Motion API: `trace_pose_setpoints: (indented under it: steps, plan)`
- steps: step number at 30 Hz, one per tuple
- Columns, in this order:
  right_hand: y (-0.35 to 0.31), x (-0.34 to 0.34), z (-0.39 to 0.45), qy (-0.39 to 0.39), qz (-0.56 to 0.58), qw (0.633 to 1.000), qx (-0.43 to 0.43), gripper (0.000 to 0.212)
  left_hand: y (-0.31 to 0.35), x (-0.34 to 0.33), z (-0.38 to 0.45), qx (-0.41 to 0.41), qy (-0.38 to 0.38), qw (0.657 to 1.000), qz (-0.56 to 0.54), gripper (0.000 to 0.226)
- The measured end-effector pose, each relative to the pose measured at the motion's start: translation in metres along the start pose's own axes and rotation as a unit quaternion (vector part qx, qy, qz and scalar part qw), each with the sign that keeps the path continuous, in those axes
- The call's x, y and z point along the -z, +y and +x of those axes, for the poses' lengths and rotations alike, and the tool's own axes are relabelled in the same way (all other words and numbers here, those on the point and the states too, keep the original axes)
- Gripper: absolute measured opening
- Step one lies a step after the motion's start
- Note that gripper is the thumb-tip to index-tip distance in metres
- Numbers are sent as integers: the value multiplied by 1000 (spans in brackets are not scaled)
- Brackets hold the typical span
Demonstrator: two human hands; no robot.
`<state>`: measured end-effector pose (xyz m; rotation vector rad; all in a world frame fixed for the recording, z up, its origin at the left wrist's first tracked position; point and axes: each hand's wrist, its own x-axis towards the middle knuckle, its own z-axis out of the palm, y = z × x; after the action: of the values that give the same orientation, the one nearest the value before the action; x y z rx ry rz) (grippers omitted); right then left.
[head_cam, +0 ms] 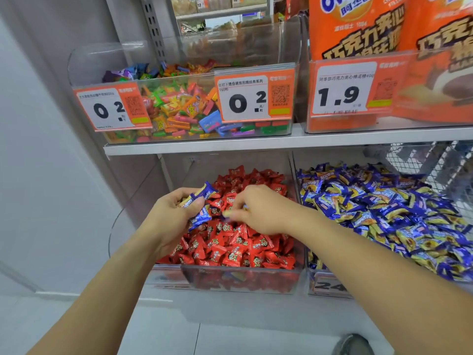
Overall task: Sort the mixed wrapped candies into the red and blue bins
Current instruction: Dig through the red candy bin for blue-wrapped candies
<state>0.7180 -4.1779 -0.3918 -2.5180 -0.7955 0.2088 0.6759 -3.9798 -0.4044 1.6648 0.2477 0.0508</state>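
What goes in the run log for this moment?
left hand: holds blue candies | right hand: pinching candy | over: red bin | blue bin: right

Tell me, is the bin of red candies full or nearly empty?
Full. The red candies are heaped above the clear front wall of the red bin, and both hands work on top of the pile.

glossy foil candy wrappers, clear smooth plastic bins, wire mesh

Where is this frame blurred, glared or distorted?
Head view: right hand fingertips smear with motion over the red candy bin; left hand gripping blue candies is sharper; wide-angle bends the shelf edge; soft glare on the clear upper bin.
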Motion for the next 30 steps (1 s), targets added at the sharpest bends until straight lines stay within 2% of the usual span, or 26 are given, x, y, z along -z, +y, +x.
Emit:
trace_pose_setpoints:
  steps: [3,5,6,7,9,11,13,14,17,22,24,26,28,30]
  plan:
    - [-4,7,-5,85,162,981,-63,42,3,-11,-4,9,6,999,-31,16]
    - [-13,10,-11,80,354,924,-120,35,6,-29,-9,1,9,998,-66,17]
    - [-18,12,-15,66,425,892,-138,34,8,-42,-12,-11,13,997,-71,16]
    - [-20,13,-18,52,455,876,-150,34,9,-56,-16,-29,19,997,-63,16]
    - [-20,16,-26,51,433,884,-169,37,8,-84,-23,-76,38,996,-2,15]
    - [-11,26,-35,90,393,898,-178,36,11,-109,-29,-140,51,986,77,15]
    - [3,39,-44,131,402,888,-181,32,18,-128,-32,-193,48,972,127,15]
    - [9,44,-49,146,435,869,-182,30,23,-136,-32,-216,46,965,140,14]
    - [27,61,-62,164,574,783,-172,25,37,-157,-24,-266,41,949,161,8]
    - [71,80,-81,186,644,716,-194,14,42,-194,-2,-284,24,924,257,8]
    - [92,87,-86,229,624,715,-218,8,41,-208,2,-265,7,926,270,16]
    - [112,94,-90,271,564,742,-242,9,41,-219,5,-254,-35,918,301,28]
    - [126,99,-92,319,434,801,-260,15,44,-223,6,-256,-120,892,352,48]
    - [136,102,-93,348,245,865,-267,33,47,-220,5,-265,-203,861,383,69]
